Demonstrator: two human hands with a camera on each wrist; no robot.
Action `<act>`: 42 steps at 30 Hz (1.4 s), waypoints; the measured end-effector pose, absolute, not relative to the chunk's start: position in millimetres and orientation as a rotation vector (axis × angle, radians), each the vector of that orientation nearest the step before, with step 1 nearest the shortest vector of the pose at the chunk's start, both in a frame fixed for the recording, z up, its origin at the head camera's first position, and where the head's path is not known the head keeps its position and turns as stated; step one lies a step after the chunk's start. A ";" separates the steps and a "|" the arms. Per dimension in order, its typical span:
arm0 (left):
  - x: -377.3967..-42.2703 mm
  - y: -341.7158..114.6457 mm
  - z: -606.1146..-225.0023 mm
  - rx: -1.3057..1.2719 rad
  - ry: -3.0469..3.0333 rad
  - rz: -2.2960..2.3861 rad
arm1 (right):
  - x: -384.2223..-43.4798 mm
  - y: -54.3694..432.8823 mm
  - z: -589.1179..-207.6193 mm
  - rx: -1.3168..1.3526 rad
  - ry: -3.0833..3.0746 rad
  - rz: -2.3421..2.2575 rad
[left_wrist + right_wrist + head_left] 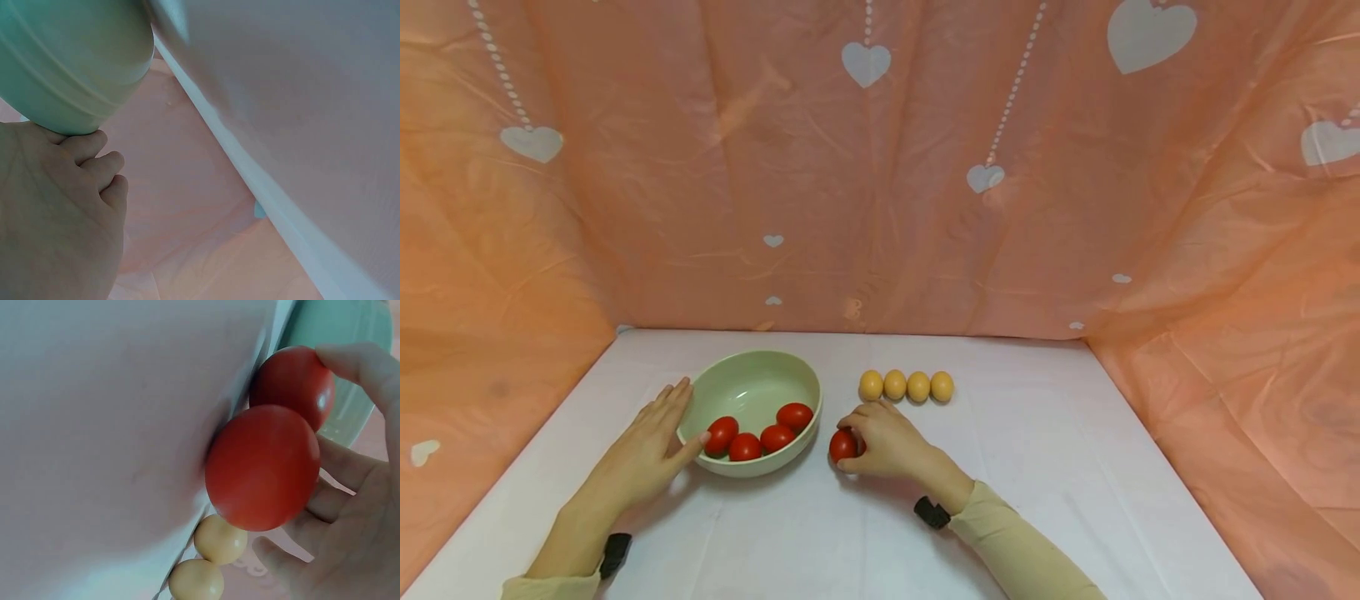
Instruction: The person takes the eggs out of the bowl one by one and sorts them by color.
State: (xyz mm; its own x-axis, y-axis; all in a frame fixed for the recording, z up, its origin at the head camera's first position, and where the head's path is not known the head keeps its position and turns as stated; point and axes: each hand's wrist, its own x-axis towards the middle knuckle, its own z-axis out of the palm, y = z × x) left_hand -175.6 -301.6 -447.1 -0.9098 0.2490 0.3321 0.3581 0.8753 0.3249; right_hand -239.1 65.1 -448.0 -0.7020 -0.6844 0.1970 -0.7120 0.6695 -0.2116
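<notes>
A pale green bowl (741, 471) holds several smooth red egg-shaped things (745, 447). My left hand (640, 458) rests against its left side, fingers extended along the outer wall and thumb over the rim. The left wrist view shows the fingertips (94, 147) touching the bowl (69, 69). Right of the bowl, my right hand (887, 442) pinches a red egg-shaped thing (842, 448) between thumb and finger. In the right wrist view, a second red one (262, 467) sits close beside the held one (290, 384) and partly hides it.
Several smaller yellow egg-shaped things (917, 387) stand in a row behind my right hand. A white cloth (790, 550) covers the table. Peach curtains with white hearts (865, 208) enclose the back and sides.
</notes>
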 end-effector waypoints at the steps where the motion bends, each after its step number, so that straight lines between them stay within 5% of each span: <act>1: -175.3 -302.2 -447.2 -0.454 -2.771 -0.557 | -239.0 64.7 -448.2 1.168 -2.774 0.420; 21: -179.2 -305.9 -445.4 -0.445 -2.786 -0.557 | -265.7 8.4 -376.9 1.462 -2.755 0.526; 29: -177.8 -305.9 -447.7 -0.426 -2.812 -0.584 | -293.4 -27.1 -379.7 1.800 -2.821 0.257; 42: -176.1 -306.6 -447.3 -0.436 -2.799 -0.560 | -301.6 -46.2 -386.5 1.831 -2.903 0.041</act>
